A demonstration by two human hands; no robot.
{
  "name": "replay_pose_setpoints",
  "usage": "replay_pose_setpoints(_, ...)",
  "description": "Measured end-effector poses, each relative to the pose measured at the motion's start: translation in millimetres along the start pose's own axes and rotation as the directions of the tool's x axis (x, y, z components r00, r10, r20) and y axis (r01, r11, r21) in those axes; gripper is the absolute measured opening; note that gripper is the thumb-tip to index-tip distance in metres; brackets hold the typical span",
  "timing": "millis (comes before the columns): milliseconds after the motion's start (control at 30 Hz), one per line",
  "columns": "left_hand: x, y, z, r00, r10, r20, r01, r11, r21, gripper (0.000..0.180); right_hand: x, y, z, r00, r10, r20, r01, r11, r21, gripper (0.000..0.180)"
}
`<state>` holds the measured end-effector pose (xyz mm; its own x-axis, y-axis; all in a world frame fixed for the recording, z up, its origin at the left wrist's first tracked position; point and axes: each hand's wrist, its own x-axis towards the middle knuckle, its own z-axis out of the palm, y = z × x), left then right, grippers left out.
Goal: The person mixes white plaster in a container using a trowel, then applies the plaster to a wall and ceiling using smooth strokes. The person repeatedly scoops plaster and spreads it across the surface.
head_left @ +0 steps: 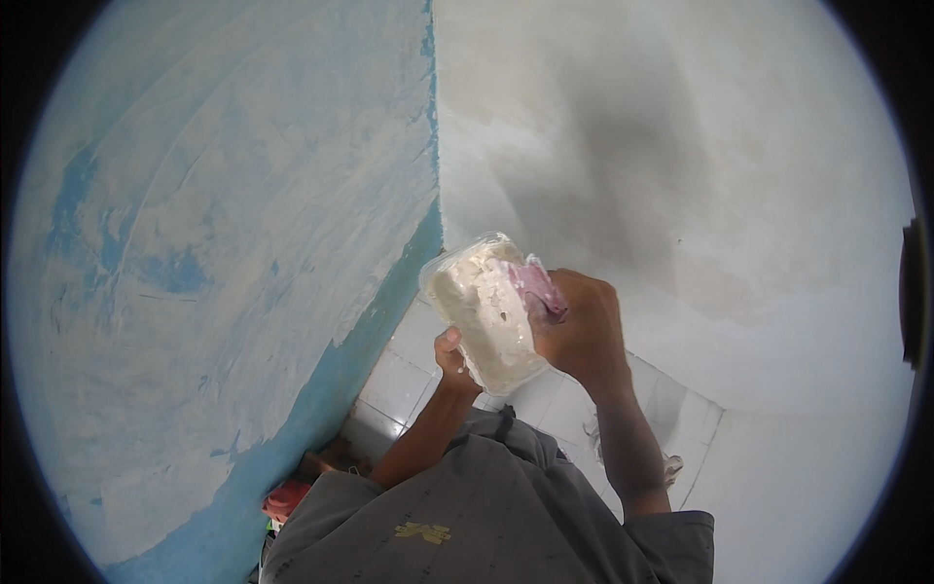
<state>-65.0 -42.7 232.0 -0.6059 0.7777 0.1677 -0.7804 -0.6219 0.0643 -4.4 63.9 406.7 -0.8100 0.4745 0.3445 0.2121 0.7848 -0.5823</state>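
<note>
My left hand (453,360) grips a clear plastic tub (502,383) from its lower left side, thumb up against the edge. Thick off-white putty (475,304) coats the inside of the tub. In my closed right hand (586,323) is a pinkish-purple putty spreader (538,288), smeared with white paste. The spreader is over the tub's right side, beside the putty. How my right fingers wrap around it is partly hidden by the back of the hand.
A blue wall (195,268) patchily coated in white stands close on the left, meeting a whitish wall (700,195) at a corner. White floor tiles (394,384) lie below. A red object (284,500) sits at the lower left. A dark object (913,292) shows at the far right.
</note>
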Motion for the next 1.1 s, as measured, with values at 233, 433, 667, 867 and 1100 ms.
replay_pose_setpoints(233, -5.4, -0.5, -0.7, 0.999, -0.04, -0.011, 0.04, 0.997, 0.072, 0.077, -5.2, 5.7, 25.0, 0.999, -0.017, 0.048, 0.016, 1.0, 0.012, 0.013)
replay_pose_setpoints(433, -2.5, -0.8, -11.0, 0.995, -0.089, -0.035, 0.093, 0.987, 0.13, 0.072, -8.4, -5.3, 25.9, 0.986, 0.005, 0.165, -0.026, 0.992, 0.126, 0.014)
replay_pose_setpoints(667, 1.2, 2.5, -14.1, 0.996, -0.084, -0.034, 0.088, 0.986, 0.145, 0.07, -2.6, 18.6, 38.6, 0.975, 0.053, 0.214, -0.098, 0.974, 0.203, 0.012)
replay_pose_setpoints(867, 2.7, 2.6, -11.0, 0.989, -0.076, -0.128, 0.098, 0.979, 0.177, 0.07, -0.4, 48.4, 57.9, 0.953, 0.14, 0.269, -0.225, 0.921, 0.318, 0.013)
replay_pose_setpoints(1100, 11.6, 8.9, -37.0, 0.995, -0.098, 0.02, 0.093, 0.98, 0.175, 0.074, 3.5, 58.6, 46.4, 0.866, 0.3, 0.401, -0.468, 0.768, 0.437, 0.014)
